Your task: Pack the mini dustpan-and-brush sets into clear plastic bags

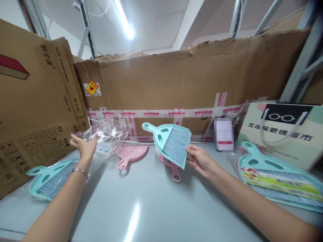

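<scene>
Along the back of the smooth, glossy pale-grey table (108, 208) stands a long brown cardboard box (156, 84), torn ragged along its top and banded with clear tape printed in red (151, 113). A tall brown cardboard carton (30, 101) closes off the left side; at the right stand a pale paper bag with rope handles (249, 124) and an upright rectangular object (224, 134) (blurred out, so its face cannot be read).

Near the table's middle, the right hand (202, 159) pinches the broad edge of a turquoise plastic dustpan with a blue-bristled brush nested in it (161, 137), its looped handle pointing left. This set overlaps a pink plastic piece with a ring handle (176, 173), mostly hidden below. Just left lies a shallow, fan-shaped pink plastic dustpan (132, 153).

The left hand (85, 144) has its fingers spread beside crumpled, shiny clear plastic film (111, 132); whether they touch it I cannot tell. Its forearm partly blocks a film-wrapped turquoise dustpan set (41, 186). At the right, before the bag, lies a larger turquoise dustpan set with a bright green-and-yellow label (254, 159).
</scene>
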The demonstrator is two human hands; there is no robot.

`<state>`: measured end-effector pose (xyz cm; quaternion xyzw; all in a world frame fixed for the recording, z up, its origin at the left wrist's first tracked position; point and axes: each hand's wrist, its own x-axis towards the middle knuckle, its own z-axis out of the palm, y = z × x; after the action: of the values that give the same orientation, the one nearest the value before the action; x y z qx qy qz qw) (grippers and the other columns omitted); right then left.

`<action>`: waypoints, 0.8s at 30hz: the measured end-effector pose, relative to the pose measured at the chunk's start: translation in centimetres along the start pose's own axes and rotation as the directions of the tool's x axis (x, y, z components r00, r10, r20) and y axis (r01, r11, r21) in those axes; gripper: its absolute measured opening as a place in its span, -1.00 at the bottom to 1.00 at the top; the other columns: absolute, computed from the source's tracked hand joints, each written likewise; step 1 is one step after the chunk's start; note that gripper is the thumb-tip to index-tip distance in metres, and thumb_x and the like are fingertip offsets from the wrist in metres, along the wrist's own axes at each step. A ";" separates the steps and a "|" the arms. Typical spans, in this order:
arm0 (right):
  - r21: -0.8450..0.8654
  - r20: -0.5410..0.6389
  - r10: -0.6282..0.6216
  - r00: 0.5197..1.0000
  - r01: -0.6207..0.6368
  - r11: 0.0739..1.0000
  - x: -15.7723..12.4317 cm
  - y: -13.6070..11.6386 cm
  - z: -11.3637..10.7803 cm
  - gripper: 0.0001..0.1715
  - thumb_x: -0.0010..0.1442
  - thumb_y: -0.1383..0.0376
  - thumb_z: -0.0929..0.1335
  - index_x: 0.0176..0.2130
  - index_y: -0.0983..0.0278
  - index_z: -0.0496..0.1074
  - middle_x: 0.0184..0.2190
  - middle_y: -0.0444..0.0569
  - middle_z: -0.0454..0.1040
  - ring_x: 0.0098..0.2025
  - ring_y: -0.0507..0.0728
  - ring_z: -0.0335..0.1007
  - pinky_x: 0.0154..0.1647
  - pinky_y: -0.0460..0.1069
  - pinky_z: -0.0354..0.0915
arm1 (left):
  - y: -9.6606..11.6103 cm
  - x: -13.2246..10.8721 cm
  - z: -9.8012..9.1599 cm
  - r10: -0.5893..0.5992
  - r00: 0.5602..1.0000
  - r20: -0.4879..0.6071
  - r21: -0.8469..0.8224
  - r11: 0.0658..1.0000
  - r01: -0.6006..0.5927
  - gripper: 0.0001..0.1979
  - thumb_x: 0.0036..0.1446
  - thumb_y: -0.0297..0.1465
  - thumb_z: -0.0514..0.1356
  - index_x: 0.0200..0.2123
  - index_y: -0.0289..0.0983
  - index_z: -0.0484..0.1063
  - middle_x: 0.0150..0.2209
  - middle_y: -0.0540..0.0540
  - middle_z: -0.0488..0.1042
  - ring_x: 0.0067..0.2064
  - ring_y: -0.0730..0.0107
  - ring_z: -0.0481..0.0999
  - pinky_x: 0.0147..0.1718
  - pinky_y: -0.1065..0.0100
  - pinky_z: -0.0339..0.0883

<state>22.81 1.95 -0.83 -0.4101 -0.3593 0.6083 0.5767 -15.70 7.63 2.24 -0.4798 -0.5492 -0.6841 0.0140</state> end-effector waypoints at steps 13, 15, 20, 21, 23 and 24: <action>-0.257 0.203 -0.027 0.979 0.080 0.963 -1.3 -0.2 1.1 -0.56 -0.15 0.02 0.47 -0.44 0.25 0.30 -0.56 -0.19 0.32 -0.55 -0.03 0.25 -0.49 -0.08 0.28 | 8.7 -9.9 4.0 0.089 0.521 0.849 -0.421 0.711 0.564 -0.53 -0.06 -0.20 0.29 -0.05 -0.15 0.34 0.10 -0.18 0.36 -0.03 0.11 0.47 -0.21 0.14 0.48; -0.400 0.055 -0.363 0.930 0.354 0.845 -1.7 -1.0 1.5 -0.61 -0.04 0.02 0.41 -0.30 0.22 0.37 -0.41 -0.10 0.37 -0.38 0.04 0.32 -0.32 -0.01 0.31 | 9.0 -9.9 3.8 0.129 0.544 0.829 -0.449 0.733 0.511 -0.61 -0.06 -0.28 0.30 -0.12 -0.18 0.37 0.14 -0.17 0.32 0.02 0.08 0.43 -0.19 0.15 0.47; -0.655 0.548 -0.563 0.619 0.736 0.172 -3.4 -3.1 5.0 -0.71 -0.01 0.17 0.41 -0.22 0.14 0.45 -0.29 -0.05 0.29 -0.21 0.12 0.28 -0.12 0.07 0.25 | 11.2 -10.7 3.5 0.335 0.593 0.732 -0.568 0.781 0.261 -0.72 -0.06 -0.38 0.31 -0.22 -0.22 0.40 0.11 -0.18 0.35 0.09 0.07 0.37 -0.06 0.16 0.38; -0.645 0.630 -0.483 0.608 0.756 0.110 -3.5 -3.5 5.8 -0.73 -0.02 0.20 0.41 -0.24 0.16 0.45 -0.30 -0.05 0.27 -0.22 0.12 0.28 -0.15 0.06 0.26 | 11.6 -10.7 3.3 0.369 0.603 0.707 -0.585 0.784 0.207 -0.72 -0.06 -0.37 0.30 -0.22 -0.23 0.40 0.08 -0.19 0.38 0.07 0.09 0.39 -0.06 0.17 0.38; -0.642 0.686 -0.423 0.592 0.766 0.031 -3.3 -4.3 6.7 -0.85 0.00 0.27 0.39 -0.32 0.21 0.43 -0.33 -0.06 0.26 -0.27 0.10 0.27 -0.21 0.03 0.26 | 11.7 -10.1 3.1 0.394 0.652 0.648 -0.593 0.798 0.107 -0.72 -0.06 -0.36 0.30 -0.22 -0.24 0.40 0.02 -0.21 0.42 0.01 0.13 0.43 -0.11 0.21 0.40; -0.648 0.685 -0.433 0.586 0.762 0.006 -2.9 -4.7 6.9 -0.91 0.01 0.30 0.36 -0.37 0.24 0.40 -0.35 -0.07 0.25 -0.29 0.08 0.26 -0.24 0.01 0.25 | 11.4 -9.6 2.9 0.384 0.699 0.603 -0.586 0.808 0.061 -0.72 -0.05 -0.36 0.30 -0.22 -0.25 0.39 -0.01 -0.21 0.44 -0.02 0.16 0.45 -0.15 0.24 0.41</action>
<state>18.47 -0.35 6.49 -0.3622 -0.8505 0.0334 0.3799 -2.42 0.46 4.01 -0.7315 -0.2380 -0.5775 -0.2734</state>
